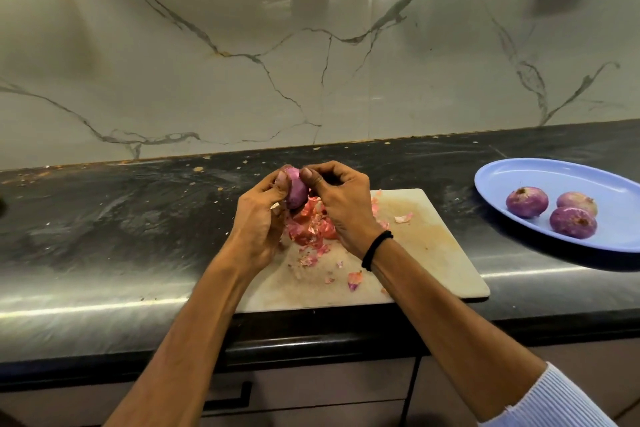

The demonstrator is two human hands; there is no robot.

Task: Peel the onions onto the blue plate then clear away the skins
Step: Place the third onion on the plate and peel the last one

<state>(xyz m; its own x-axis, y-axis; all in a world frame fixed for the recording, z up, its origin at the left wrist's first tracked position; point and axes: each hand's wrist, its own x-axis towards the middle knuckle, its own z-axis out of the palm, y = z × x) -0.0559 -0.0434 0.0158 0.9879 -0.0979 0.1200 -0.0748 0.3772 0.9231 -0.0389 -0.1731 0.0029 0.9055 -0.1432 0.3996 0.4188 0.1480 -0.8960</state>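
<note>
From the head camera, your left hand [263, 218] is curled round the onion [296, 192], cradling it from below and behind, raised over the far left corner of the cutting board [433, 253]. Your right hand [341, 204] is curled too, its thumb tip pressed against the onion's upper end as if pinching there. Whether a strip of skin sits under that thumb is too small to tell.

The onion looks smooth and purple, so this is probably the last of the peeling. Work the thumbnail under any papery edge at the tip and pull down along the curve, turning the onion in your left palm rather than shifting your grip. Do it above the pile of skins [311, 229] so scraps drop onto the board, not the counter [138, 218].

The blue plate [519, 177] lies well to the right, apart from the board, with three peeled onions [527, 201] on it. This one goes beside them, and then the skins need gathering.
</note>
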